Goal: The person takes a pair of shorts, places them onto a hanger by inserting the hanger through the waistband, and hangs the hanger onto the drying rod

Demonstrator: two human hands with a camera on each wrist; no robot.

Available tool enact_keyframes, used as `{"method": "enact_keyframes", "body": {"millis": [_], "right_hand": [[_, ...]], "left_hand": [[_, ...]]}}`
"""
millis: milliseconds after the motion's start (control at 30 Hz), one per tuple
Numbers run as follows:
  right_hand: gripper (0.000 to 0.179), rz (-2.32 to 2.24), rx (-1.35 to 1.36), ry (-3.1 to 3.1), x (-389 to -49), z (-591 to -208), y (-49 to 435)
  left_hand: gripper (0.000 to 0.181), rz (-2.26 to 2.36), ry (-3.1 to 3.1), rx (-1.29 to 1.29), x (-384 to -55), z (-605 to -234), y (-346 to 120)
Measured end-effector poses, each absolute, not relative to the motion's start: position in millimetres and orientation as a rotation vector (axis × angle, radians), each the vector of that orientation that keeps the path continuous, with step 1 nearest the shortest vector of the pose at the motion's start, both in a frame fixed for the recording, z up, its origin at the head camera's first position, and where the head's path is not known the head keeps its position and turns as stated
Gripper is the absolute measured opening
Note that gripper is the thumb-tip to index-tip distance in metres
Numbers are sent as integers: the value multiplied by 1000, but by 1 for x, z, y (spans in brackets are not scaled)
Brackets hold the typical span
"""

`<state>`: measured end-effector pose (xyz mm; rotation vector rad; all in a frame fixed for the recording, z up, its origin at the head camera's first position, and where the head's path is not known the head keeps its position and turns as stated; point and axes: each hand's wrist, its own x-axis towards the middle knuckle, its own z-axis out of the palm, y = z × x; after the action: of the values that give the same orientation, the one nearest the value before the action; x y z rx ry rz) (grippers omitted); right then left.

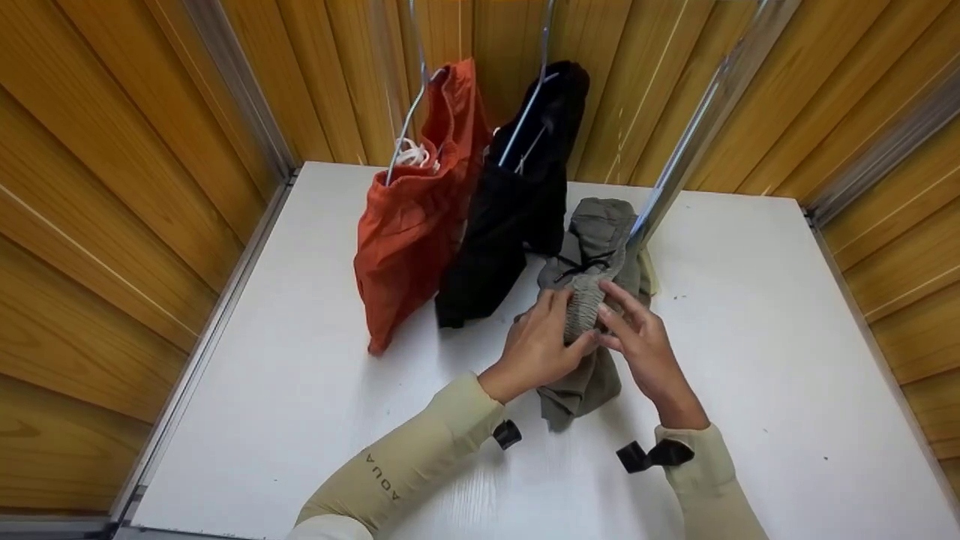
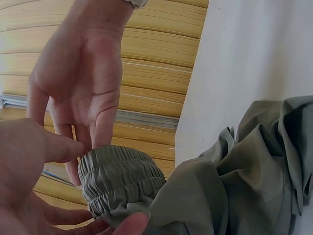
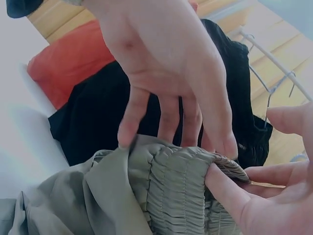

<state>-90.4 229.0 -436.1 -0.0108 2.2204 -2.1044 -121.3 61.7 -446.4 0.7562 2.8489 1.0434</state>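
Observation:
Grey-green drawstring shorts (image 1: pixel 577 390) lie bunched on the white table, their gathered elastic waistband (image 3: pixel 176 183) raised between both hands. My left hand (image 1: pixel 540 341) holds the waistband from the left, its thumb at the near edge and its fingers along the far side. From the right, my right hand (image 1: pixel 645 345) pinches the band's edge, as the right wrist view shows. A black cord (image 1: pixel 585 264) shows at the front of the garment. Folds hide most of the legs.
Red shorts (image 1: pixel 412 232) with a white cord and a black garment (image 1: pixel 487 255) hang on wire hangers left of the hands. A slanting metal bar (image 1: pixel 701 127) rises behind the grey-green shorts. Wood-panelled walls (image 1: pixel 97 187) enclose the white table (image 1: pixel 765 360).

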Motion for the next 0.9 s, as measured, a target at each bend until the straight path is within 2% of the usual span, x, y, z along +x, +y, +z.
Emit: {"method": "enact_keyframes", "body": {"millis": [467,633,900], "right_hand": [[56,-2032,-59,2307,-80,-430,213],[56,-2044,-65,2293,-78,-428,212],[54,-2120,-54,2283,-81,-433,218]], "left_hand": [[76,1102,2943,755,-124,-448,62],[71,1140,2927,757,-126,-444,60],[54,1243,2891,699,-128,-437,56]]}}
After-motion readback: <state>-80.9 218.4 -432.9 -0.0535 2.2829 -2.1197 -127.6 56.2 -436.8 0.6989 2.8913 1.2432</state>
